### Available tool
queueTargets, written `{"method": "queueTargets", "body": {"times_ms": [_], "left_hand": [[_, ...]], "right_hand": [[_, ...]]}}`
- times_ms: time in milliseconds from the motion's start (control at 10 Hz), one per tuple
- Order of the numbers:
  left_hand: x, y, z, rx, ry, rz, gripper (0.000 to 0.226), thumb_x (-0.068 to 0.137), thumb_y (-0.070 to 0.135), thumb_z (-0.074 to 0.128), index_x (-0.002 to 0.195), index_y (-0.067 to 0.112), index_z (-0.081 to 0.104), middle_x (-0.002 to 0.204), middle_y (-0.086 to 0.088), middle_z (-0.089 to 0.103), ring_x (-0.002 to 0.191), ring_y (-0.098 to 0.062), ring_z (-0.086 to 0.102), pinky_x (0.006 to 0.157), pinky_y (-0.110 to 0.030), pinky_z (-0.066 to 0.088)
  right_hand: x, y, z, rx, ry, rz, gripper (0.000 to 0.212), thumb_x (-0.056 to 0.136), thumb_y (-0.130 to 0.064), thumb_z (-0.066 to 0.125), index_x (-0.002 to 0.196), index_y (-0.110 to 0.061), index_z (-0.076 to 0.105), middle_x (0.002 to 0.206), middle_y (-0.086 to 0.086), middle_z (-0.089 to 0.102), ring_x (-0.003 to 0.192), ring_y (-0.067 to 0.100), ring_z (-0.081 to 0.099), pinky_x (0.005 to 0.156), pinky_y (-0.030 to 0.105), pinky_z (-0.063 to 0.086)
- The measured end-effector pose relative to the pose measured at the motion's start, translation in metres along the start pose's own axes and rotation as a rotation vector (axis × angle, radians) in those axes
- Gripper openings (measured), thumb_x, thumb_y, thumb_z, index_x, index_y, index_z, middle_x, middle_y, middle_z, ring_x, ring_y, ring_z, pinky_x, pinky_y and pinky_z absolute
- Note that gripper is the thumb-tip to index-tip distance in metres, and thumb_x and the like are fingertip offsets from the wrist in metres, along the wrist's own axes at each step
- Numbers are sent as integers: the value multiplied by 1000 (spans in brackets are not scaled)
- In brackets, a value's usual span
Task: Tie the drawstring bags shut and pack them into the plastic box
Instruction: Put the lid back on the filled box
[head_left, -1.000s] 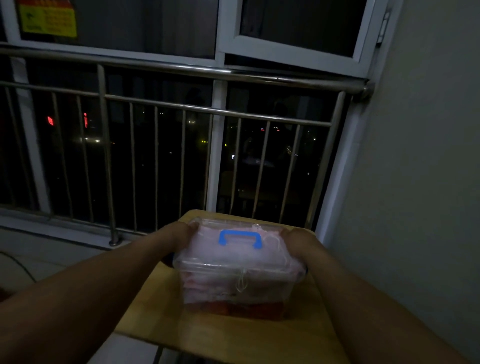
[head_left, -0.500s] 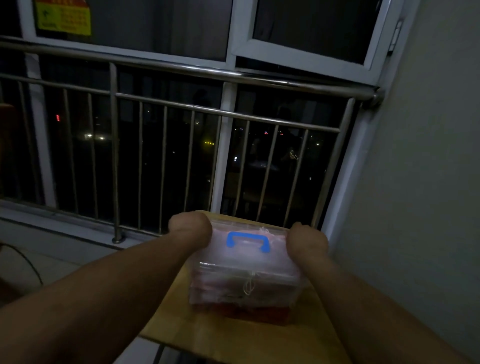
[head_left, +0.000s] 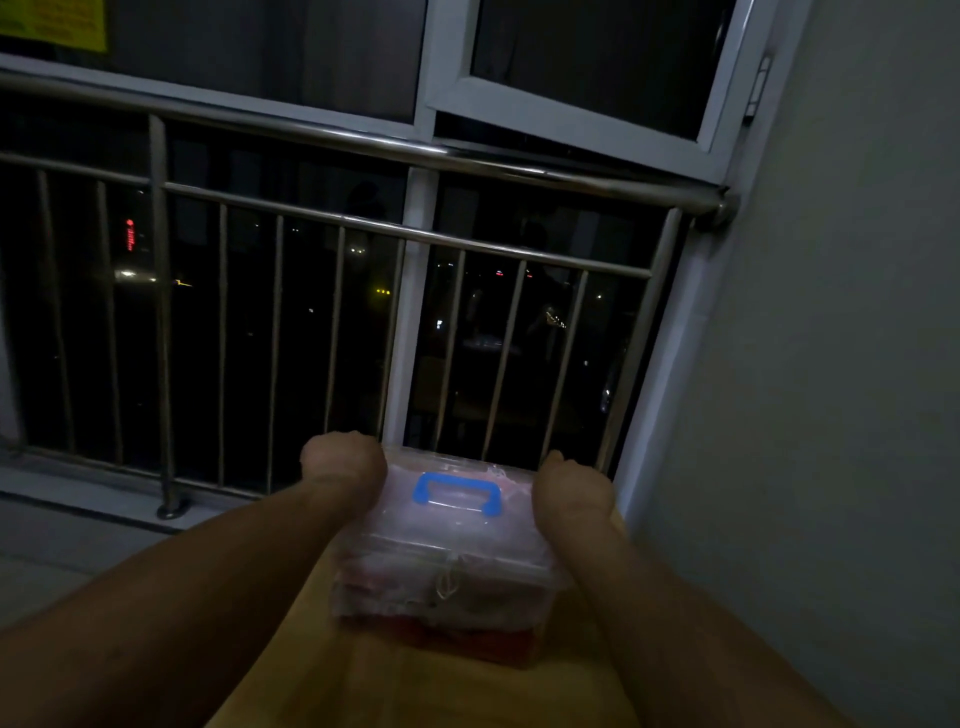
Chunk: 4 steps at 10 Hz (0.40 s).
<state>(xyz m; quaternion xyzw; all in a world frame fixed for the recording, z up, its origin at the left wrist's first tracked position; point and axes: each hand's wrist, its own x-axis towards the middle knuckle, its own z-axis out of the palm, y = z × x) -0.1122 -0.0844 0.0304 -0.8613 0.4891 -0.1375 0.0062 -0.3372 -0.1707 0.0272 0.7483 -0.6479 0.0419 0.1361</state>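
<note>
A clear plastic box (head_left: 441, 566) with a lid and a blue handle (head_left: 457, 493) stands on a small wooden table (head_left: 415, 680). Pale and red drawstring bags (head_left: 431, 597) show through its wall, with loose strings against the front. My left hand (head_left: 344, 470) grips the lid's left end, fingers curled over the far side. My right hand (head_left: 571, 493) grips the lid's right end in the same way. The fingertips of both hands are hidden behind the box.
A steel railing (head_left: 405, 228) with vertical bars runs right behind the table, and a dark window is above it. A grey wall (head_left: 831, 415) stands close on the right. To the left of the table lies the floor (head_left: 62, 545).
Both hands have shifted from the box's sides up to the ends of the lid. The view has tilted and moved closer to the railing.
</note>
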Motion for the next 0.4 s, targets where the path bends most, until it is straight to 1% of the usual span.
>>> {"method": "queueTargets", "body": {"times_ms": [100,200,300,400], "left_hand": [[25,5,9,-19,4,-9,16,100,22,57,106,18,71,85,2,63,75,-16,61,68,-28,48],[41,7,13,-62,7,-17,15,99,22,59,105,17,71,83,3,64,72,-15,61,65,-28,47],[52,8,20,-106,-13,-10,16,99,28,60,107,18,69,80,2,62,68,-14,59,63,-29,46],[56,0,25,-252,18,-4,36,104,46,45,121,22,65,91,0,62,74,-17,58,63,-32,46]], "right_hand": [[21,-5,5,-24,4,-1,45,98,-18,60,139,-8,46,121,7,68,105,24,69,69,32,44],[34,-7,7,16,-4,4,44,98,-18,58,140,-8,46,120,8,68,104,25,69,68,33,45],[40,0,11,91,-18,19,42,101,-23,52,141,-10,46,123,9,67,106,27,67,72,35,47],[37,19,2,379,-10,47,44,107,-46,38,135,-13,48,124,11,66,107,30,64,77,38,46]]}}
